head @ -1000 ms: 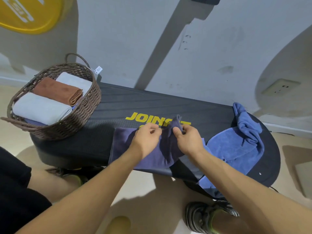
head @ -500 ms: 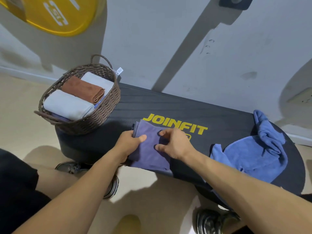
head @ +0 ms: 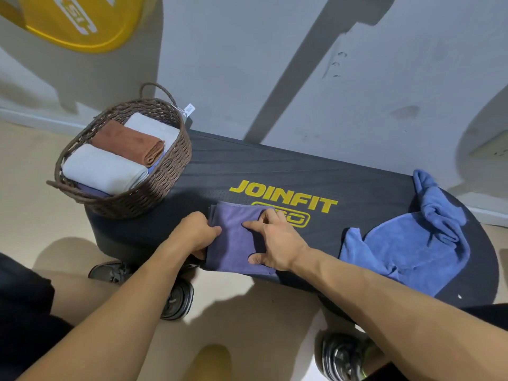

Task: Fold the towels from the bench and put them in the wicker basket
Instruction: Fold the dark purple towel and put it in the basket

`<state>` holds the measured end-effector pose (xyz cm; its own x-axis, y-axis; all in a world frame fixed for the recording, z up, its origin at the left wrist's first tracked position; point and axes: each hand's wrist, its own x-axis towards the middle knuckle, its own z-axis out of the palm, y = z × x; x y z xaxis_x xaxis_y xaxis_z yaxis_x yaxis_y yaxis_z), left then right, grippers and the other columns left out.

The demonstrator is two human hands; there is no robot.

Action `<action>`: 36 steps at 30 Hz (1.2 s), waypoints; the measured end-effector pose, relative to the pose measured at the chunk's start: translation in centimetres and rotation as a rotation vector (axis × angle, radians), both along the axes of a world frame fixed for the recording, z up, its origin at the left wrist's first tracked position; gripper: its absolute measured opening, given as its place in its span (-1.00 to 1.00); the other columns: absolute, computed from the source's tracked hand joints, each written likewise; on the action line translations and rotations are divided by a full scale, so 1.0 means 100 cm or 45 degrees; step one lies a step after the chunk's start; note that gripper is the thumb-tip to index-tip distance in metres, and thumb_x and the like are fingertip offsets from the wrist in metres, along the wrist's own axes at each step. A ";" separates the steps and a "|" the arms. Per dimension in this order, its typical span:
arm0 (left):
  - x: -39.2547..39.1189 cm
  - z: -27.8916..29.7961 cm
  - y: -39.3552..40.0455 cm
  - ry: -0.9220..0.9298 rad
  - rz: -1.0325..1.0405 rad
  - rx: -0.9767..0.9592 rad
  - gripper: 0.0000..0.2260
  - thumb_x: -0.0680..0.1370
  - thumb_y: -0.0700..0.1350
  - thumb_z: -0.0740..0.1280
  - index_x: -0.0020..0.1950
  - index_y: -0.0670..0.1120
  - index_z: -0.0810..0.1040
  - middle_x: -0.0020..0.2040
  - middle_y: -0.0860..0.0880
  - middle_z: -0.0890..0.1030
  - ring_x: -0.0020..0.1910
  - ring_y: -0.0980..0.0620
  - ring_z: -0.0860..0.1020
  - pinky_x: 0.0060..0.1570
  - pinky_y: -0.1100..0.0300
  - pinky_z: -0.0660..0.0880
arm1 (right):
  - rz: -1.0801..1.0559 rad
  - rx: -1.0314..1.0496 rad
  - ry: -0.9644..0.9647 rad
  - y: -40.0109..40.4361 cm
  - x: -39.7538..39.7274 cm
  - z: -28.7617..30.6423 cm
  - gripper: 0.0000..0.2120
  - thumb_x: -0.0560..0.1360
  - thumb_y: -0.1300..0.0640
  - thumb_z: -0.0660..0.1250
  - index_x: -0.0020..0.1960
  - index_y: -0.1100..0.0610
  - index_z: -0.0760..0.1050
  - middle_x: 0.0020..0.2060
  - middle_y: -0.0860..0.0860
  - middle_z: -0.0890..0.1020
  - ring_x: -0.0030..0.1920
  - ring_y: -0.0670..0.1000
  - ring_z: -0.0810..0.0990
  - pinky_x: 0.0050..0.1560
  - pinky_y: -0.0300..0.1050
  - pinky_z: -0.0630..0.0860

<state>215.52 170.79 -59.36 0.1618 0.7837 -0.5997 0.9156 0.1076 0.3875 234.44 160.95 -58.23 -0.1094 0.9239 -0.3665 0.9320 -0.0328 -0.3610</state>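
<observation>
On the worktop (head: 371,185) near edge lies the folded purple towel (head: 233,243). Left hand (head: 196,233) grip pinches its left edge; right hand (head: 277,244) presses flat on top, fingers spread. Wicker basket (head: 165,182) sits left; blue towel (head: 412,243) crumpled right.

"JOINFIT" is printed in yellow capitals on the black bench (head: 275,171) top. Below it, a yellow outlined badge is partly covered by the right hand (head: 275,243); only a trailing "O" is legible. White marks on the yellow plate (head: 79,20) and the basket's tag (head: 189,108) cannot be read.
</observation>
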 end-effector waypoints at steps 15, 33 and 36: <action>0.014 0.002 0.005 0.050 0.029 0.268 -0.81 0.53 -0.10 0.26 -0.16 -0.23 0.48 -0.02 -0.32 0.62 -0.10 -0.28 0.55 -0.17 0.09 0.41 | -0.231 0.089 0.182 0.006 0.019 0.001 -0.34 0.39 -0.08 0.53 0.41 0.06 0.44 0.13 0.07 0.38 0.20 0.10 0.38 0.26 -0.06 0.41; 0.006 -0.002 -0.025 0.153 -0.038 0.318 -0.63 0.45 0.09 0.46 -0.07 -0.23 0.57 0.01 -0.24 0.65 0.06 -0.28 0.58 -0.15 0.07 0.40 | -0.215 0.052 0.039 0.028 0.021 -0.004 -0.22 0.41 -0.22 0.45 0.47 0.14 0.30 0.26 0.13 0.45 0.33 0.17 0.34 0.34 0.06 0.37; 0.012 -0.004 -0.031 0.169 -0.070 0.319 -0.63 0.49 0.06 0.43 0.05 -0.24 0.55 0.09 -0.25 0.63 0.12 -0.28 0.56 -0.10 0.06 0.41 | -0.267 -0.128 0.053 0.033 0.021 0.003 -0.25 0.37 -0.17 0.52 0.37 0.20 0.36 0.23 0.16 0.53 0.27 0.20 0.45 0.20 0.02 0.47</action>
